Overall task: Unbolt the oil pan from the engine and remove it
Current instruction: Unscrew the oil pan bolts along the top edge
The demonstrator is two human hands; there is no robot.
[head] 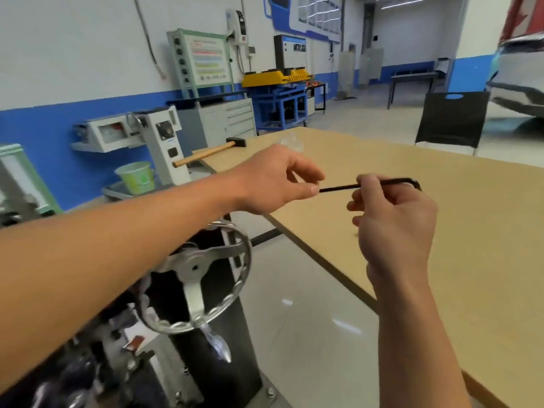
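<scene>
Standing by the wooden table (459,245), the person pinched an L-shaped hex key (338,188) in the curled fingers of the right hand (391,219), while the left hand (273,181), also curled, nipped its long end. I could not make out the oil pan. Only the blurred engine (59,378) behind the stand's handwheel (194,275) showed at near left. Unbolting seemingly hadn't begun.

A white wall (88,39) with a blue lower band, glossy pale floor (309,290), and a black chair (450,119).
</scene>
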